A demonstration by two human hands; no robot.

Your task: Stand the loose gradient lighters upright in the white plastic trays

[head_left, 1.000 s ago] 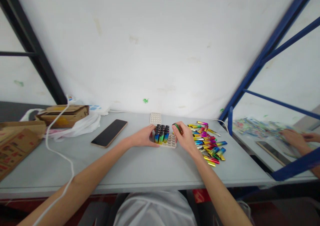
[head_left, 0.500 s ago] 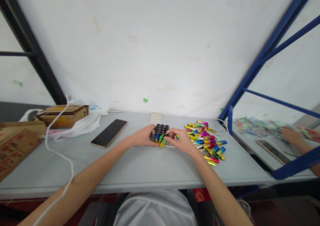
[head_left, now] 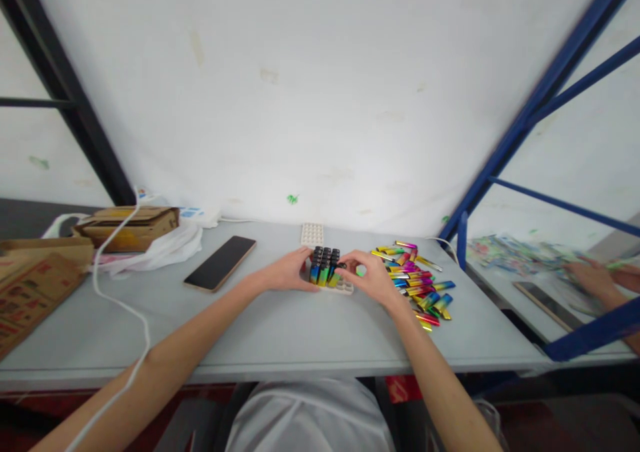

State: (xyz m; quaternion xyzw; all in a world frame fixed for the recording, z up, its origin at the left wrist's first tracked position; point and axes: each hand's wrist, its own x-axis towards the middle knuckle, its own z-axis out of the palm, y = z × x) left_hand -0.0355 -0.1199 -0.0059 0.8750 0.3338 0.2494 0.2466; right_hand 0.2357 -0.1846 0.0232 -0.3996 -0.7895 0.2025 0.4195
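A white tray with holes [head_left: 346, 288] lies in front of me on the table. Rows of shiny lighters with black tops [head_left: 324, 265] stand close together in it, their bodies shading from blue to green and yellow. My left hand [head_left: 290, 270] curves round the left side of this block, fingers at the back and thumb at the front, steadying it. At the right end, my right hand [head_left: 367, 275] pinches a lighter [head_left: 342, 266] by its dark top. A bit of green shows under that hand's palm; I cannot make out the piece.
Right of the tray lies a loose pile of metallic-coloured lighters [head_left: 415, 282]. A second white tray [head_left: 313, 233] rests by the wall. A phone [head_left: 221, 263], cardboard boxes [head_left: 127, 231] and a white cable [head_left: 123, 302] are leftward. Beyond the blue frame [head_left: 500, 145], another person's hands [head_left: 595, 280] work.
The yellow-green lighter that leaned out from the front under my right fingers now stands more upright among the others. My right hand has shifted slightly right, uncovering the tray's front right corner.
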